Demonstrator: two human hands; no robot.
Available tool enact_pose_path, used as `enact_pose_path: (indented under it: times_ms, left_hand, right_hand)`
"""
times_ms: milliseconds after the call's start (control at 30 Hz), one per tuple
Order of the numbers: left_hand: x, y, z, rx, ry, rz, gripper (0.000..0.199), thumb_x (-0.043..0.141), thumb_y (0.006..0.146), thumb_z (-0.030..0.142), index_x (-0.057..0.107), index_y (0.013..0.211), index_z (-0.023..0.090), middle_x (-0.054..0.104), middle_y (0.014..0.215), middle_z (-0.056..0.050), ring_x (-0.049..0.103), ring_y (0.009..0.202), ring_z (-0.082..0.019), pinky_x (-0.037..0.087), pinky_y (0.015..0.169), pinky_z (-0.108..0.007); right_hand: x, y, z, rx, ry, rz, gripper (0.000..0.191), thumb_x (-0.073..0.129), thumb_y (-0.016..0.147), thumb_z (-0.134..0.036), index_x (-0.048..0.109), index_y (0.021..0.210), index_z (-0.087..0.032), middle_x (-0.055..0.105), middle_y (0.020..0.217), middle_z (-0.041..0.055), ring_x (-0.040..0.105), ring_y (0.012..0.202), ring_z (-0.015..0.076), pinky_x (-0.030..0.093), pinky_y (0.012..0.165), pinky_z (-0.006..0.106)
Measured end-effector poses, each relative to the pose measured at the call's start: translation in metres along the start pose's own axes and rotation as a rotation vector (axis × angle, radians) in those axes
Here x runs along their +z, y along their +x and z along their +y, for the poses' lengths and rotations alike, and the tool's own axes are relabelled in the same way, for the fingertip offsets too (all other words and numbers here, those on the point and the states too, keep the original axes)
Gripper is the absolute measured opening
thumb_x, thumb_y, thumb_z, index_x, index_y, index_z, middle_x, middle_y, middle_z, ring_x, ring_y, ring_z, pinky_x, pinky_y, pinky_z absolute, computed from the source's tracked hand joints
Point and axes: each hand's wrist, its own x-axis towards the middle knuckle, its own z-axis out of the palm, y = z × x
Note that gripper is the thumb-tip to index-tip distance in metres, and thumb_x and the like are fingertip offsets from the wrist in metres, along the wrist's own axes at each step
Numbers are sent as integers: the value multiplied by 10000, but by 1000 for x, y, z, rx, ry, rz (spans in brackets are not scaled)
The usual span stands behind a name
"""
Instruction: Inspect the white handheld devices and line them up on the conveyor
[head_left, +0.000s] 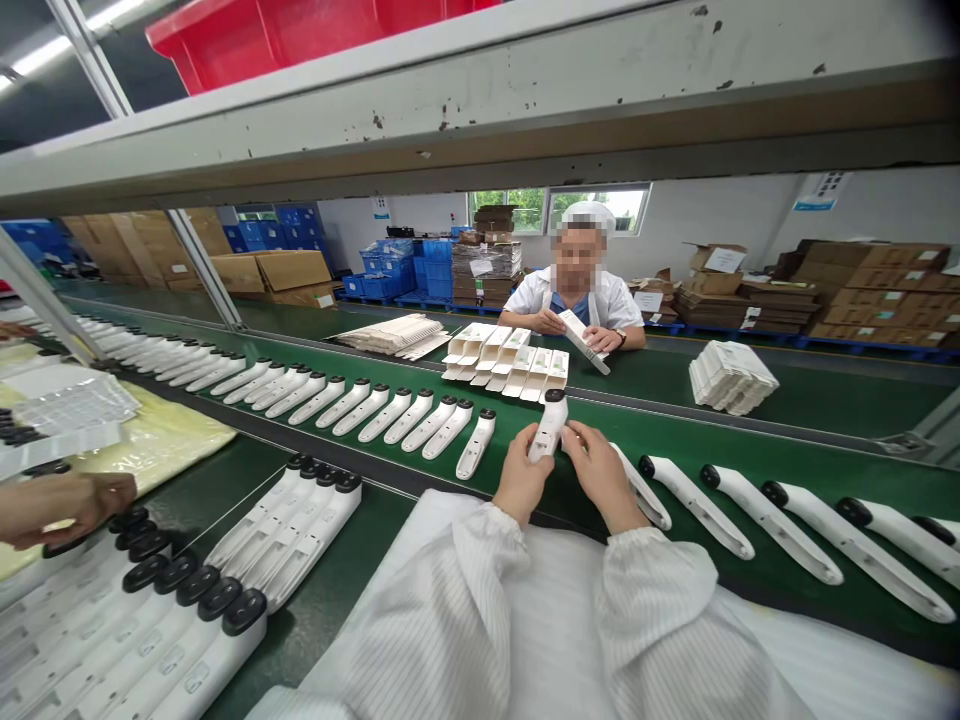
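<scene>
While a white plastic wand-shaped device with a rounded black tip [550, 425] is raised over a green conveyor belt [825, 450], it is firmly grasped from either side by the fingers of the bare left hand [523, 478] and the bare right hand [601, 475], its black tip pointing away from the wearer. Just beside the right hand, a matching device [641, 487] is laid slantwise, and further matching devices [772, 525] are set out in a slanted line toward the right. Beyond the held device, a long line of the same devices [375, 415] is ranged across the belt, while a dense bank of them [157, 620] is packed side by side at the lower left, near the hand of another person [64, 505]. Farther off, open white paperboard cartons [506, 360] are laid in a tight cluster, a bundle of flattened white cartons [733, 377] is stacked to the right, and a single white carton [581, 340] is held by a co-worker [577, 300] across the belt. Many devices are seen lying unboxed; whether any carton has been filled cannot be told.
</scene>
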Motion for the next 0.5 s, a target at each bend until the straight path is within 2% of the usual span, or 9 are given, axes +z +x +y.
enact_pose_path:
  times_ms: [67,133,200,233,267,300,367,433,500]
  left_hand:
    - [1,-1,4,82,22,-57,452,611,721,177,548,1168,173,591,1126,-83,556,1004,-191,452,861,-291]
    - [-9,3,12,133,128,-70,342,534,801,242,564,1135,174,598,1109,-86,567,984,-192,458,861,-315]
    - [-27,9,19,152,428,27,325,487,837,284,558,1133,171,582,1136,-104,553,1028,-216,443,891,-349]
    - [-37,13,22,137,677,97,386,557,793,294,542,1156,161,559,1170,-126,520,1090,-253,419,921,-377]
    - [-47,17,24,75,915,116,460,626,737,309,538,1157,145,538,1196,-155,482,1144,-302,404,933,-408]
    - [-54,20,24,-21,1100,85,474,647,713,312,547,1137,128,534,1193,-177,478,1146,-331,407,917,-422]
    - [-64,24,23,-174,1310,-17,423,610,735,322,564,1090,97,541,1174,-208,515,1100,-352,427,868,-422]
    - [-65,26,20,-221,1311,-78,373,526,791,319,564,1076,82,576,1124,-209,562,1039,-330,436,836,-395]
    - [-61,26,16,-186,1190,-62,380,508,802,307,543,1104,79,615,1068,-187,578,1019,-304,430,837,-363]
  right_hand:
    - [-2,0,-6,73,417,-141,423,536,778,-482,602,1040,-156,632,1089,114,573,1004,252,436,871,377]
    - [-5,-2,-11,132,721,-242,425,599,733,-494,598,1023,-183,643,1077,86,591,978,236,462,827,355]
    - [-9,-5,-13,157,869,-299,415,620,734,-479,587,1043,-204,637,1105,79,601,970,228,468,818,354]
    - [-11,-6,-14,159,899,-334,407,617,743,-473,583,1052,-210,633,1117,80,606,968,228,470,813,356]
    - [-12,-7,-14,156,908,-364,398,610,753,-471,581,1055,-213,630,1126,82,609,968,229,473,806,355]
    - [-13,-7,-14,149,900,-385,390,598,762,-472,580,1054,-213,627,1133,82,610,972,229,474,802,350]
    - [-12,-6,-13,144,824,-390,369,560,781,-480,580,1029,-208,630,1124,79,613,966,225,476,793,340]
    - [-9,-5,-10,163,614,-337,339,495,813,-471,574,993,-195,647,1065,83,620,941,228,471,789,345]
    - [-6,-4,-4,183,211,-247,315,431,847,-429,573,954,-169,655,985,113,617,919,256,454,799,382]
